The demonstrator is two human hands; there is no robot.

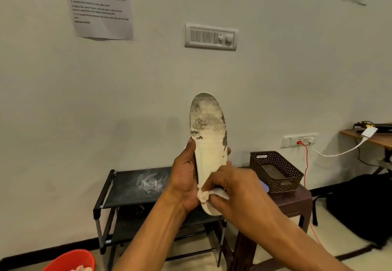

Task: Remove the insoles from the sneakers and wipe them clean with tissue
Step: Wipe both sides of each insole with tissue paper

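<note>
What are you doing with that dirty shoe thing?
A person is cleaning a long cream-white shoe insole. The left hand grips it around the middle and holds it upright. The right hand pinches a crumpled white tissue and presses it against the insole's lower end. The top end is covered in grey dirt, so the wiping is not finished. Behind the hands are a black fabric shoe rack and a brown perforated basket.

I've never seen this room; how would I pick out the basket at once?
Find the wall socket with the red cable low on the pale wall. Just below it a brown stool stands right of the black shoe rack. The basket sits on it: dark brown, perforated, the only openwork container there.
</note>
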